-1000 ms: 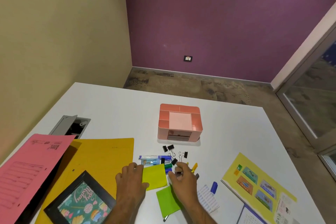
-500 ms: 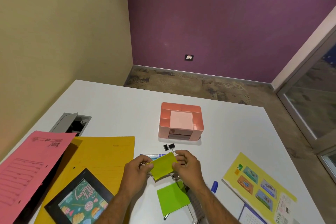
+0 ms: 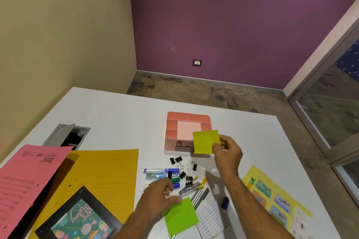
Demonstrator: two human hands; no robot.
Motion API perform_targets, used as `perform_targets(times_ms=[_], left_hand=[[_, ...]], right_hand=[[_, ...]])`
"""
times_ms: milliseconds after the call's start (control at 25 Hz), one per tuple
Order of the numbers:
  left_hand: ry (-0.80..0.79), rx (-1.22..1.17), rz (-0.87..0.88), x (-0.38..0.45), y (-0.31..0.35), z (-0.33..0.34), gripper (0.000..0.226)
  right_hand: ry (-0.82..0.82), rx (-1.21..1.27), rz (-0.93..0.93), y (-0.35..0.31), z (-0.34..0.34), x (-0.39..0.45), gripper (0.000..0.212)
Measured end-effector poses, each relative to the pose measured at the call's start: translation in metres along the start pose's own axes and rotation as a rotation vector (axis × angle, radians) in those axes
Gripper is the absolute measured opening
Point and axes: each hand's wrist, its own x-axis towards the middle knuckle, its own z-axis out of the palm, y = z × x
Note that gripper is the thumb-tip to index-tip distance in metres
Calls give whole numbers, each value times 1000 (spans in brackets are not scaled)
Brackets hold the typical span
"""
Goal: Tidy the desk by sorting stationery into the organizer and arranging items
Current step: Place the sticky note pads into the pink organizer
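Head view: a white desk (image 3: 116, 114) is seen from above, with a pink organizer (image 3: 187, 130) standing near its middle. A yellow-green sticky pad (image 3: 206, 141) is pinched at its right edge between the thumb and fingers of the right hand (image 3: 228, 150), closed on it and raised in front of the organizer's near right corner, so that part of the organizer is covered. The left hand (image 3: 157, 198) is lowered palm down, its fingers loosely curled, with the fingertips laid on the upper left corner of a green sticky pad (image 3: 180, 216) that lies flat on the desk; whether that pad is gripped cannot be told. Between the hands and the organizer, black binder clips (image 3: 175, 160), markers (image 3: 161, 170) and pens (image 3: 202, 197) are scattered. To the left, a yellow folder (image 3: 101, 176), a pink folder (image 3: 25, 176) and a black picture frame (image 3: 77, 217) are laid overlapping. A yellow sheet (image 3: 272, 194) is placed on the right.
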Motion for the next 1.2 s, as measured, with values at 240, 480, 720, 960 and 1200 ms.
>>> perform_targets(times_ms=[240, 480, 720, 960, 1200], left_hand=[[-321, 570, -13, -2, 8, 14, 58], [-296, 577, -68, 7, 13, 20, 69], [-282, 485, -122, 9, 15, 18, 65], [-199, 179, -21, 11, 0, 12, 44], [-33, -215, 100, 17, 22, 10, 24]], right_hand=[[152, -261, -128, -20, 8, 49, 14], [-3, -550, -40, 2, 35, 59, 19], [-124, -588, -17, 23, 41, 64, 23], [-174, -367, -139, 34, 15, 44, 16], [-655, -56, 34, 39, -11, 19, 15]])
